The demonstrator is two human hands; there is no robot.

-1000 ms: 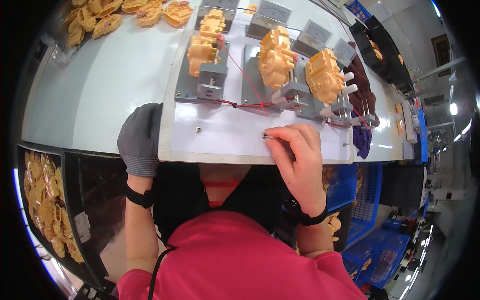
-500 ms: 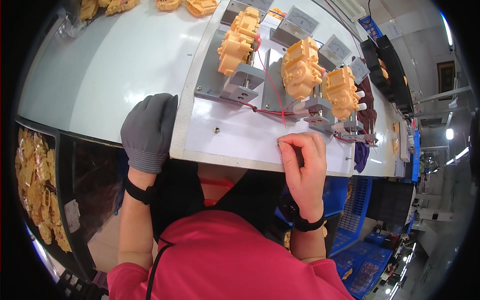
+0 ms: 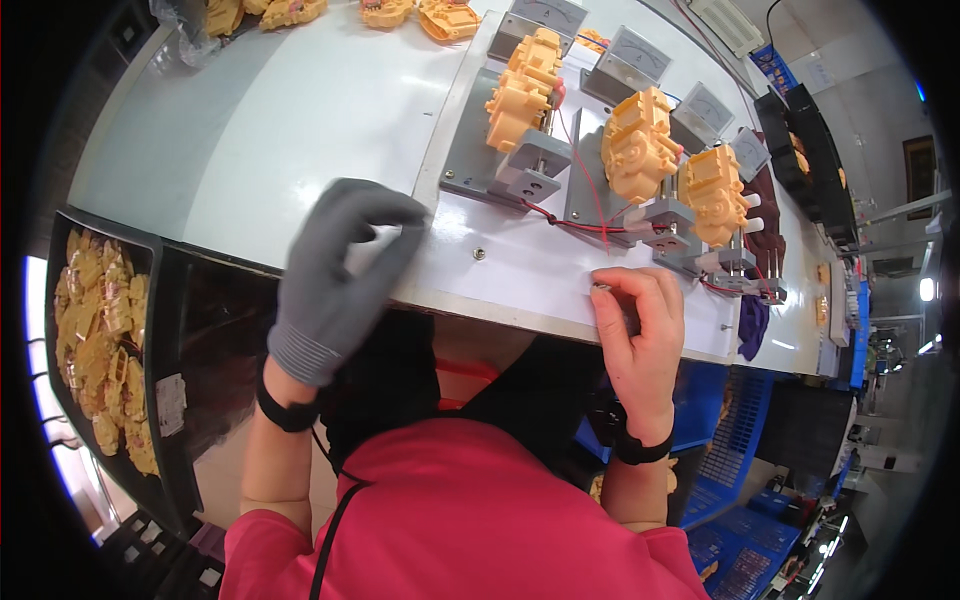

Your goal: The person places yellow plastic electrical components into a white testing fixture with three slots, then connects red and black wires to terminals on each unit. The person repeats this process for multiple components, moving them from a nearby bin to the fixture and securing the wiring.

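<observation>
My left hand (image 3: 350, 275), in a grey glove, is over the table's front edge beside the white board. Its thumb and fingers are apart with nothing visible between them; it is slightly blurred. My bare right hand (image 3: 640, 335) rests at the board's front edge, thumb and forefinger pinching a small metal piece (image 3: 602, 288), too small to name. Beyond it, three yellow plastic gear housings stand on grey fixtures: a left one (image 3: 525, 90), a middle one (image 3: 640, 145) and a right one (image 3: 716, 195). A thin red wire (image 3: 590, 180) hangs near the middle fixture.
A small metal fastener (image 3: 480, 254) sits on the white board (image 3: 540, 275). Panel meters (image 3: 640, 55) stand behind the fixtures. A black bin (image 3: 160, 330) of yellow parts is at the left, blue crates (image 3: 735, 530) at the lower right. More yellow housings (image 3: 448, 18) lie at the back.
My left hand has risen from the tabletop and moved right toward the board, its curled fingers opening. My right hand keeps its pinch at the board's edge. The whole view has shifted slightly.
</observation>
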